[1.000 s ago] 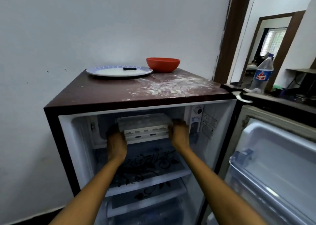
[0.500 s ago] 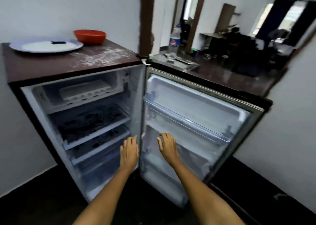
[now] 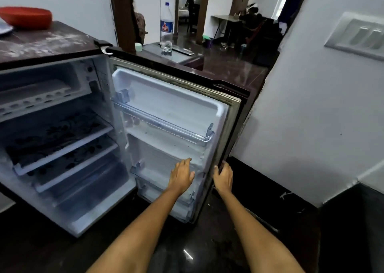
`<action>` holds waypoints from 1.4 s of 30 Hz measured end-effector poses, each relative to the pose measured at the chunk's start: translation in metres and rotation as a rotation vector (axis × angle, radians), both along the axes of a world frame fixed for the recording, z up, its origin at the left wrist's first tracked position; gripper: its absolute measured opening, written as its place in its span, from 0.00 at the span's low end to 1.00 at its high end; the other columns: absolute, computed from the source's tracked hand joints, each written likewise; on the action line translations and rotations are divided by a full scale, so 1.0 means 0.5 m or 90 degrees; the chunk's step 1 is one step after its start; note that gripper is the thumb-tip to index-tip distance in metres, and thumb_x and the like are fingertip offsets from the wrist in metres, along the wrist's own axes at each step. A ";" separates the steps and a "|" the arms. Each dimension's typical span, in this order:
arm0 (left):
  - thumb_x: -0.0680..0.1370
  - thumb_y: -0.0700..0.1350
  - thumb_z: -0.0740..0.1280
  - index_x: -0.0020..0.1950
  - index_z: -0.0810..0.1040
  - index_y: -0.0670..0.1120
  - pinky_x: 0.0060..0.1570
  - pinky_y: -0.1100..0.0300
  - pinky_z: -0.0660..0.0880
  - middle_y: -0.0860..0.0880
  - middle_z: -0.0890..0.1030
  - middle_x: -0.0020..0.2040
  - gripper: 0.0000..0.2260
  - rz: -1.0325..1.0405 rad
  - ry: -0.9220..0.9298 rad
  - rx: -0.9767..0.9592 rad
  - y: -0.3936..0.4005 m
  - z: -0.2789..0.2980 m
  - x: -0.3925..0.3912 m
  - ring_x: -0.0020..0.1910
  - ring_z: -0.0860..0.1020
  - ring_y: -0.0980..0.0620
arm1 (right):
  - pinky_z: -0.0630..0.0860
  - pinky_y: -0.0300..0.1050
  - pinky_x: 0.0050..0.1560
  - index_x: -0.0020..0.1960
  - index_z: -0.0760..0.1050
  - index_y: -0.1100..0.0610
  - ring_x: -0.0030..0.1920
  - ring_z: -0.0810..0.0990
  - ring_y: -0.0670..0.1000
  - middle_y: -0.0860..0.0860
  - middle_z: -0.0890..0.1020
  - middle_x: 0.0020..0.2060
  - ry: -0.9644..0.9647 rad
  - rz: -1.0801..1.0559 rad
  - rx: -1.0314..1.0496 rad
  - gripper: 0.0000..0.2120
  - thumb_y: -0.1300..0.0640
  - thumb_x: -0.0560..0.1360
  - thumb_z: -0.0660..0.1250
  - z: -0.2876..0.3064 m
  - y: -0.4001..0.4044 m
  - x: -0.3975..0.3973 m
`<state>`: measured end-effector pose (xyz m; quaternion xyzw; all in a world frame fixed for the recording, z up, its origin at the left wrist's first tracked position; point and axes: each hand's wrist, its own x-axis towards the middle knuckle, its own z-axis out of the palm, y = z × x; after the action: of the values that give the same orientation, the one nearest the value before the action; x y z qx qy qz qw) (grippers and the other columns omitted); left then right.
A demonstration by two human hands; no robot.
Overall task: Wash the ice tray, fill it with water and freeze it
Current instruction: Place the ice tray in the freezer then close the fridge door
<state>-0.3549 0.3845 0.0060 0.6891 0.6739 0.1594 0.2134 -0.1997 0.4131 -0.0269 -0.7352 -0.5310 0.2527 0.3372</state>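
The white ice tray (image 3: 35, 97) lies in the freezer compartment at the top left of the open fridge, far from both hands. The fridge door (image 3: 166, 110) stands wide open. My left hand (image 3: 181, 176) is open, fingers straight, against the lower inner side of the door. My right hand (image 3: 223, 177) grips the door's outer edge low down, fingers curled round it.
A red bowl (image 3: 26, 19) and a plate edge (image 3: 4, 30) sit on the dusty fridge top (image 3: 47, 42). A plastic bottle (image 3: 166, 28) stands on a table behind the door. A white wall with a switch plate (image 3: 359, 37) is close on the right. The floor is dark.
Both hands let go of the ice tray in the freezer, dropped and moved right to the door. My view swung right; my right hand now holds the door edge.
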 end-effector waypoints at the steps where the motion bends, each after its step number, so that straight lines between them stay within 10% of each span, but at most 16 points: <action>1: 0.81 0.47 0.60 0.77 0.56 0.45 0.68 0.49 0.66 0.45 0.66 0.72 0.26 -0.014 0.001 -0.021 0.007 0.002 0.027 0.71 0.64 0.45 | 0.64 0.51 0.67 0.70 0.63 0.66 0.68 0.67 0.63 0.65 0.70 0.67 0.008 0.011 -0.010 0.24 0.59 0.77 0.62 0.001 0.018 0.023; 16: 0.75 0.46 0.69 0.79 0.42 0.44 0.73 0.46 0.60 0.44 0.56 0.77 0.43 0.029 -0.037 -0.150 -0.021 -0.014 0.070 0.75 0.56 0.41 | 0.70 0.47 0.66 0.75 0.54 0.51 0.70 0.67 0.54 0.56 0.67 0.71 0.329 0.064 -0.024 0.38 0.74 0.69 0.57 0.012 0.177 0.086; 28: 0.72 0.49 0.73 0.78 0.45 0.40 0.73 0.49 0.61 0.39 0.58 0.76 0.47 0.214 -0.202 -0.146 -0.170 -0.087 0.044 0.75 0.59 0.39 | 0.65 0.38 0.39 0.54 0.71 0.67 0.45 0.81 0.58 0.65 0.82 0.42 0.278 -0.046 0.098 0.10 0.65 0.73 0.64 0.015 -0.031 -0.007; 33: 0.69 0.50 0.76 0.78 0.46 0.40 0.74 0.51 0.56 0.40 0.54 0.77 0.50 0.458 -0.331 -0.054 -0.250 -0.102 0.005 0.76 0.55 0.42 | 0.67 0.43 0.37 0.59 0.70 0.63 0.32 0.73 0.51 0.51 0.74 0.29 0.177 0.177 0.093 0.17 0.55 0.75 0.67 -0.001 -0.092 -0.068; 42: 0.65 0.53 0.78 0.75 0.59 0.41 0.69 0.45 0.66 0.41 0.68 0.70 0.45 0.655 -0.214 0.002 -0.327 -0.111 -0.199 0.71 0.65 0.41 | 0.72 0.50 0.55 0.70 0.65 0.57 0.57 0.75 0.58 0.59 0.76 0.55 -0.036 0.619 0.065 0.26 0.50 0.75 0.65 0.015 -0.177 -0.247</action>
<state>-0.4545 0.2211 -0.0495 0.2350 0.8807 0.3525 0.2118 -0.3234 0.3247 -0.0193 -0.3912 -0.8336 0.3343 0.2008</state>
